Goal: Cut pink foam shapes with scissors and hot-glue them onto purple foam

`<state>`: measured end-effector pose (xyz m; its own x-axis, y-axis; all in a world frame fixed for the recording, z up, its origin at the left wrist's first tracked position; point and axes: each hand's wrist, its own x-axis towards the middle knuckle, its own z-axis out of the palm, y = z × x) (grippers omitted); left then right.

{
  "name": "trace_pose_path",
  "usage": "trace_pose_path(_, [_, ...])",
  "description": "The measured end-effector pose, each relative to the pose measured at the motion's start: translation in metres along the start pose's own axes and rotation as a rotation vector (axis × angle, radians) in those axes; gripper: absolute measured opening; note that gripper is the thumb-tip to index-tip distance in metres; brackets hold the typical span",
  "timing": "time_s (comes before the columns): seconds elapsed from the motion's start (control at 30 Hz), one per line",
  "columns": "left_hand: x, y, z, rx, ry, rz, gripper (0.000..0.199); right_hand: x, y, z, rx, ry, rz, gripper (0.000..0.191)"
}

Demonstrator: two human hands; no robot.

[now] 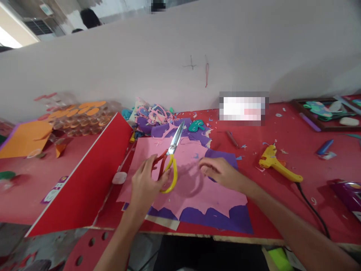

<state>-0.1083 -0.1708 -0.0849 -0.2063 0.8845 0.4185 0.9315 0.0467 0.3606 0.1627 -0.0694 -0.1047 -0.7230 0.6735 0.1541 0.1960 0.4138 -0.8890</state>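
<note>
My left hand (148, 180) grips a pair of scissors (174, 145) by the handles, one red and one yellow. The metal blades look closed and point away from me, above a pink sheet (169, 199) with jagged, scalloped cut edges. Under it lies a purple sheet (237, 220), showing at the right and front. To the right of the scissors, my right hand (216, 168) hovers over the pink sheet, fingers curled together. Whatever its fingertips may hold is hidden. A teal cut-out piece (196, 125) lies just beyond the sheets.
A red divider board (87, 177) stands at the left. Behind the sheets is a heap of colourful scraps (153, 114). On the right lie a yellow glue gun (278, 163) with a black cord, a brown crayon-like stick (232, 139) and a dark tray (318, 122) of pieces. A wall bounds the back.
</note>
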Motion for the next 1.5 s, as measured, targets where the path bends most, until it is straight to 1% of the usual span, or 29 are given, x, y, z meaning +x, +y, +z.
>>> trace_pose_path(0.07, [0.002, 0.024, 0.01, -0.085, -0.006, 0.005, 0.046, 0.0, -0.005, 0.013, 0.063, -0.007, -0.04, 0.03])
trace_pose_path(0.13, [0.003, 0.043, 0.02, -0.176, -0.019, 0.015, 0.043, 0.001, -0.009, 0.021, 0.141, -0.018, -0.021, 0.026])
trace_pose_path(0.2, [0.005, 0.055, 0.028, -0.263, -0.035, -0.008, 0.045, 0.002, -0.011, 0.025, 0.155, 0.036, 0.013, 0.019])
trace_pose_path(0.27, [0.007, 0.061, 0.032, -0.347, -0.072, -0.086, 0.048, 0.003, -0.01, 0.024, 0.132, 0.091, 0.034, 0.02])
trace_pose_path(0.3, [0.009, 0.062, 0.032, -0.405, -0.105, -0.139, 0.045, 0.003, -0.008, 0.023, 0.122, 0.115, 0.041, 0.022])
trace_pose_path(0.4, [0.012, 0.062, 0.026, -0.649, -0.239, -0.281, 0.023, 0.004, -0.003, 0.018, 0.133, 0.157, 0.06, 0.024])
trace_pose_path(0.43, [0.013, 0.062, 0.023, -0.729, -0.274, -0.313, 0.021, 0.004, -0.002, 0.017, 0.146, 0.161, 0.063, 0.025])
trace_pose_path(0.5, [0.012, 0.063, 0.019, -0.847, -0.308, -0.348, 0.033, 0.004, 0.0, 0.016, 0.174, 0.154, 0.054, 0.028])
trace_pose_path(0.57, [0.008, 0.066, 0.02, -0.927, -0.286, -0.379, 0.041, 0.003, 0.0, 0.017, 0.181, 0.167, 0.035, 0.028])
trace_pose_path(0.6, [0.006, 0.067, 0.023, -0.964, -0.257, -0.405, 0.042, 0.003, -0.001, 0.018, 0.169, 0.206, 0.03, 0.025])
trace_pose_path(0.7, [-0.001, 0.075, 0.034, -1.059, -0.135, -0.516, 0.044, -0.001, -0.008, 0.022, 0.065, 0.421, 0.032, 0.014])
trace_pose_path(0.73, [-0.003, 0.078, 0.038, -1.065, -0.106, -0.531, 0.044, -0.002, -0.011, 0.023, 0.026, 0.473, 0.033, 0.013])
trace_pose_path(0.77, [-0.004, 0.081, 0.04, -1.053, -0.088, -0.525, 0.043, -0.003, -0.013, 0.024, -0.003, 0.493, 0.031, 0.013])
trace_pose_path(0.8, [-0.005, 0.084, 0.042, -1.033, -0.076, -0.51, 0.043, -0.004, -0.016, 0.025, -0.017, 0.482, 0.027, 0.013])
trace_pose_path(0.9, [-0.006, 0.096, 0.044, -0.959, -0.042, -0.436, 0.041, -0.004, -0.019, 0.03, 0.024, 0.346, 0.015, 0.01])
trace_pose_path(0.97, [-0.005, 0.104, 0.045, -0.942, -0.053, -0.386, 0.04, -0.001, -0.017, 0.033, 0.145, 0.252, 0.015, 0.007])
trace_pose_path(1.03, [-0.003, 0.111, 0.048, -0.966, -0.095, -0.355, 0.039, 0.001, -0.013, 0.035, 0.33, 0.202, 0.045, 0.013])
trace_pose_path(1.1, [-0.002, 0.116, 0.051, -1.0, -0.145, -0.342, 0.041, 0.003, -0.008, 0.035, 0.493, 0.221, 0.101, 0.025])
trace_pose_path(1.17, [0.0, 0.118, 0.051, -1.014, -0.206, -0.321, 0.045, 0.004, -0.003, 0.035, 0.591, 0.257, 0.142, 0.032])
trace_pose_path(1.23, [0.002, 0.116, 0.045, -0.987, -0.288, -0.266, 0.049, 0.005, 0.002, 0.035, 0.647, 0.294, 0.152, 0.034])
trace_pose_path(1.33, [0.011, 0.106, 0.027, -0.797, -0.348, -0.077, 0.053, 0.006, 0.006, 0.034, 0.698, 0.353, 0.152, 0.037])
trace_pose_path(1.4, [0.026, 0.097, 0.012, -0.644, -0.319, 0.037, 0.054, 0.007, 0.005, 0.031, 0.716, 0.372, 0.169, 0.04])
trace_pose_path(1.5, [0.055, 0.087, -0.001, -0.427, -0.282, 0.123, 0.048, 0.007, -0.001, 0.022, 0.736, 0.366, 0.203, 0.042])
